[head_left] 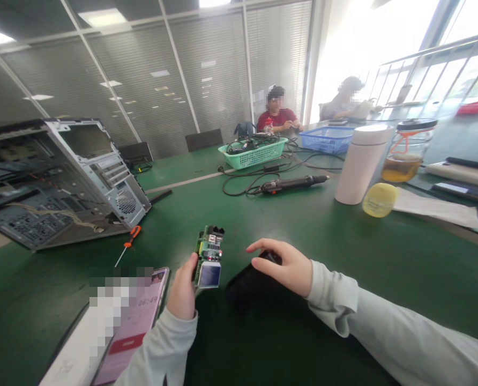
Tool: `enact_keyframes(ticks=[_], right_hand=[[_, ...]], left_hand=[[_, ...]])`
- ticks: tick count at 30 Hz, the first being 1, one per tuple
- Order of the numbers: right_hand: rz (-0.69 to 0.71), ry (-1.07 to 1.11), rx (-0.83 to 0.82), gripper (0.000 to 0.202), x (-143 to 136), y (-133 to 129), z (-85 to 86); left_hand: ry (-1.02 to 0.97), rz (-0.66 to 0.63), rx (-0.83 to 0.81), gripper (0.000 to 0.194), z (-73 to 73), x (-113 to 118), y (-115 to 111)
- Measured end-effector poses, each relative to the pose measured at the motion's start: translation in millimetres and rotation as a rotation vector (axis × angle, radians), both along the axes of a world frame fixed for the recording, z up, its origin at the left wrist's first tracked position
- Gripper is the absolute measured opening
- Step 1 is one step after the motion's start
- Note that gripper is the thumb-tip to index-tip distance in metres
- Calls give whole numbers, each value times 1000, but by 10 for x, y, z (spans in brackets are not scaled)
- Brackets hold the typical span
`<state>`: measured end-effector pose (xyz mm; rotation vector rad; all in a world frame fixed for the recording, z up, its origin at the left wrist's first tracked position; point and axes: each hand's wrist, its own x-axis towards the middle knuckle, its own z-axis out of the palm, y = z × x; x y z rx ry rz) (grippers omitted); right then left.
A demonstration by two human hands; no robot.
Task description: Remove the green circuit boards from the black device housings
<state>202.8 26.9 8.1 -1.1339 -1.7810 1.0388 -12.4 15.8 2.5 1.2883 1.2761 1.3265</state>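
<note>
My left hand (184, 287) is closed around a small circuit board (210, 252), held upright over the green table. The board carries a little square screen at its lower end and black and silver connectors at its top. Just to the right, my right hand (289, 265) curves over a dark, flat-sided object (247, 276) on the table. Thumb and index finger lie on either side of the object's raised end; the other fingers are hidden. Its exact kind is too dark to make out.
An open computer case (102, 177) stands at left, with an orange-handled screwdriver (132, 236) before it. A phone (136, 321) lies near my left forearm. Farther off are a black electric screwdriver (289, 185), a green basket (257, 155) of cables, and a white bottle (361, 166). Two people sit beyond.
</note>
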Motion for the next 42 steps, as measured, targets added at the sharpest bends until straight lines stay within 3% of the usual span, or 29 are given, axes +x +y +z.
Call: enact_keyframes(ticks=[4, 7, 11, 16, 25, 31, 36, 39, 42], right_hand=[[-241, 273, -336, 21, 3, 105, 85], [-304, 450, -543, 30, 8, 146, 147], [-239, 593, -770, 23, 8, 137, 189], [-91, 680, -1000, 35, -18, 84, 171], [150, 807, -1162, 51, -9, 54, 112], [74, 697, -1051, 51, -53, 32, 118], [-22, 388, -639, 27, -85, 54, 63], [-70, 357, -515, 39, -37, 95, 20], [-167, 162, -112, 41, 74, 95, -21]], left_hand=[[-372, -95, -215, 47, 72, 18, -26], [-571, -169, -321, 41, 103, 26, -48], [-595, -278, -410, 42, 79, 55, -66], [-519, -404, -440, 43, 52, 127, -127], [-647, -355, -472, 43, 76, 108, -121], [-716, -287, -461, 39, 52, 76, -79], [-712, -313, -472, 41, 31, 54, -58], [-724, -300, -469, 41, 36, 54, -61], [-741, -274, -471, 41, 43, 68, -62]])
